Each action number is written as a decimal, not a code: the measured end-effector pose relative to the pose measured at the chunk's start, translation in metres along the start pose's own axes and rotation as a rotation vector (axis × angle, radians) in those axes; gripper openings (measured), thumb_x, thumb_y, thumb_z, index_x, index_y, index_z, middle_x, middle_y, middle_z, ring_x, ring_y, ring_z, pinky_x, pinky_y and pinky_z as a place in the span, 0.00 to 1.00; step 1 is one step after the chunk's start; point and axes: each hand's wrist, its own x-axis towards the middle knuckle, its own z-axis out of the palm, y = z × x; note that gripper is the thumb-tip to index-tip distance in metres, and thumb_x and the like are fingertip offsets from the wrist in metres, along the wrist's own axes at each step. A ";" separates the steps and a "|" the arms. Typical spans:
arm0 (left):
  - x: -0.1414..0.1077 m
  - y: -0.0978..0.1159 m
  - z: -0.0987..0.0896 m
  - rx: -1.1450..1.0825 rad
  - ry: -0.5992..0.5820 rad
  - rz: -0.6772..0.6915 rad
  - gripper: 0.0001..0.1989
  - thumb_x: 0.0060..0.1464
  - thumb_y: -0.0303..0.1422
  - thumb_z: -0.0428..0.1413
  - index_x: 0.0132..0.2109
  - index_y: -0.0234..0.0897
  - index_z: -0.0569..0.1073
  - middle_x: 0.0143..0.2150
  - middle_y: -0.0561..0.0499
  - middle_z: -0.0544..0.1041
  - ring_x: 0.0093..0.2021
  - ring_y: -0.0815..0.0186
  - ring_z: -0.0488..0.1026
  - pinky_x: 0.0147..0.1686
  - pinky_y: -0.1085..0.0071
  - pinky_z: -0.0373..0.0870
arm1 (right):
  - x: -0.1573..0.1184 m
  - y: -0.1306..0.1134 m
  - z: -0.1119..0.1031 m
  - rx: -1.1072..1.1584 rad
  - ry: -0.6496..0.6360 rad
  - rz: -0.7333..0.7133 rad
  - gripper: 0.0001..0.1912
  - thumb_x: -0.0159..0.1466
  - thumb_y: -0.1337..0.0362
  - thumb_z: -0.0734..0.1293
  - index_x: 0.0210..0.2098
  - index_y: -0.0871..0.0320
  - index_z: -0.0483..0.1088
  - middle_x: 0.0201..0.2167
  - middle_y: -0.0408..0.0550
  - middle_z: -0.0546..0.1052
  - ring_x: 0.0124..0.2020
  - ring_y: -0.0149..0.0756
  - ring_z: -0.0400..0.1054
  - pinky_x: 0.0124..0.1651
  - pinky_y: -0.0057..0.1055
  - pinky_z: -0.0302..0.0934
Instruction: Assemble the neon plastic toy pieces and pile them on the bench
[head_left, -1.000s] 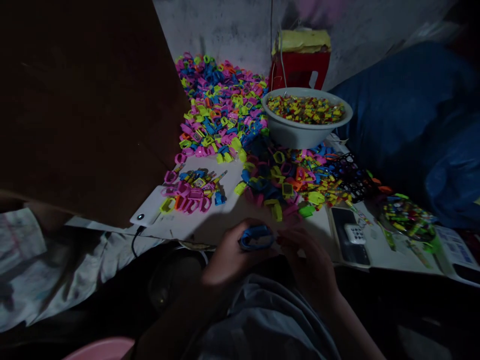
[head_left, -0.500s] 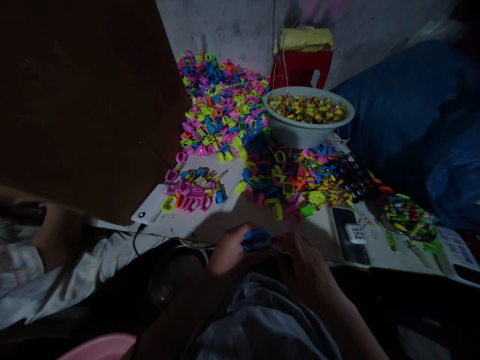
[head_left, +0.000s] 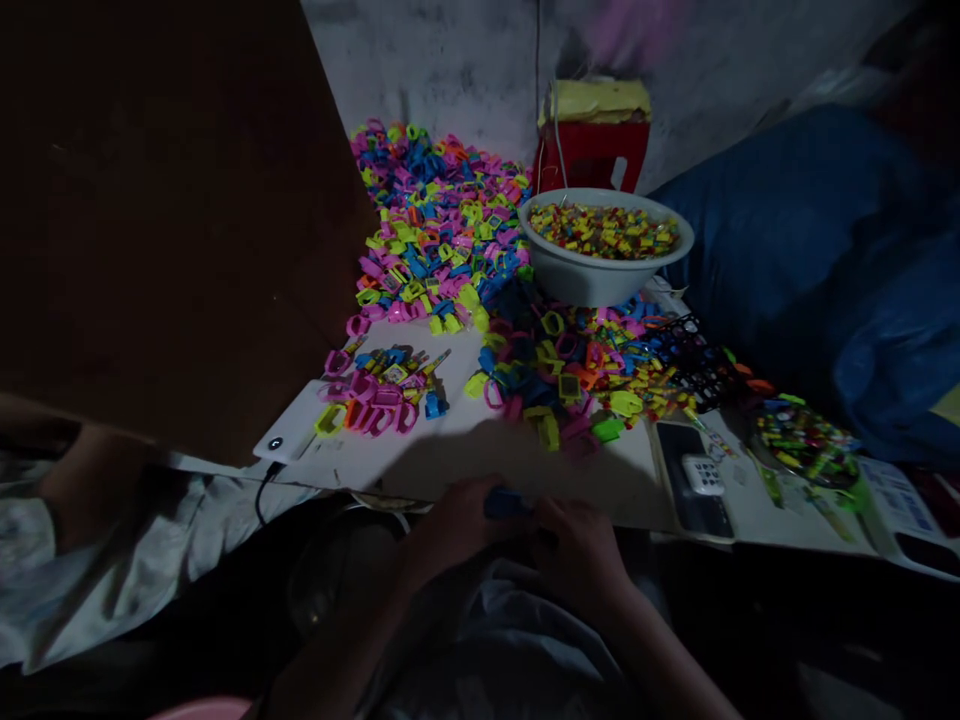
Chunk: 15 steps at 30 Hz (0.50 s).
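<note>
Piece (head_left: 504,503): blue, between the hands by the table (head_left: 420,462) edge; probably light, stiff, slick plastic
Left hand (head_left: 463,515): pinching its left end
Right hand (head_left: 579,545): at its right end, grip can't tell
Best hold: likely outer sides

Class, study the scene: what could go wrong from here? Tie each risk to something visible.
The left hand holds the blue piece near the front edge of the table, the right hand close beside it; a slip might drop it. The phone lies at that edge, so a careless reach could knock it off. The basin is full of small parts; a bump might spill some among the loose pieces.
</note>
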 end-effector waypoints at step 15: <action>0.005 -0.001 -0.002 -0.011 -0.092 -0.080 0.23 0.57 0.50 0.50 0.49 0.38 0.72 0.48 0.46 0.78 0.48 0.58 0.73 0.50 0.66 0.65 | 0.002 -0.004 0.004 -0.060 0.058 0.040 0.04 0.61 0.69 0.66 0.35 0.55 0.67 0.30 0.45 0.75 0.33 0.39 0.67 0.36 0.32 0.50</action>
